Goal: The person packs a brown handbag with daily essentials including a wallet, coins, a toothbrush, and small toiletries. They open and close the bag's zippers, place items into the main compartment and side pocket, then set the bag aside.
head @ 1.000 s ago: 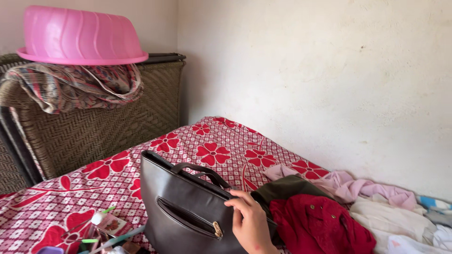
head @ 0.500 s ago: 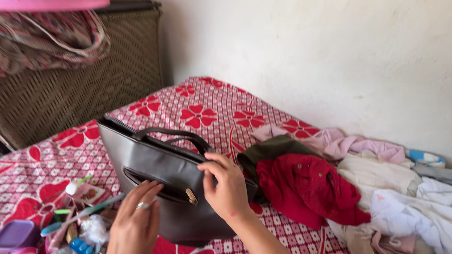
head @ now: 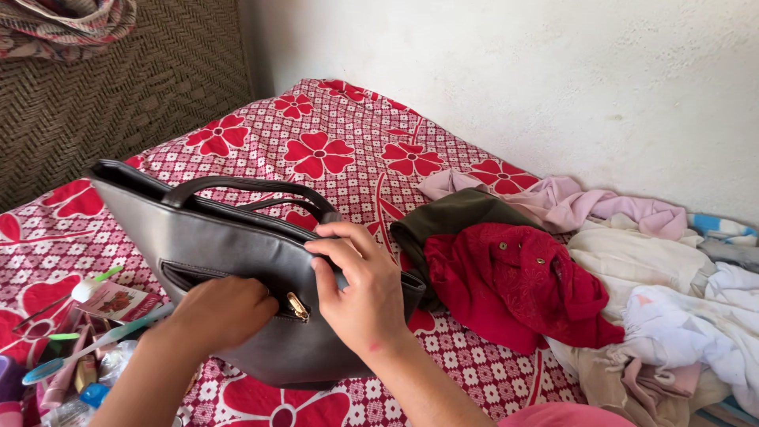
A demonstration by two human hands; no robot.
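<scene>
Grey leather handbag (head: 237, 261), upright on red floral bedspread (head: 332, 150). Left hand (head: 221, 312) curled, fingers at the front zip pocket, grip unclear. Right hand (head: 360, 285) clasped over the bag's top edge. Red garment (head: 514, 281) just beside; toothbrush (head: 87, 348) near left.

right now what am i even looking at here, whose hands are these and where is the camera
The camera sits on a person's head and looks down, so the two bare hands are that person's own. The left hand reaches into the front pocket of a dark grey handbag that stands on a red flowered bedsheet. The right hand grips the bag's top edge beside a gold zip pull. To the right lies a pile of clothes, a red garment on top. Toothbrushes and small toiletries lie at the left.
</scene>
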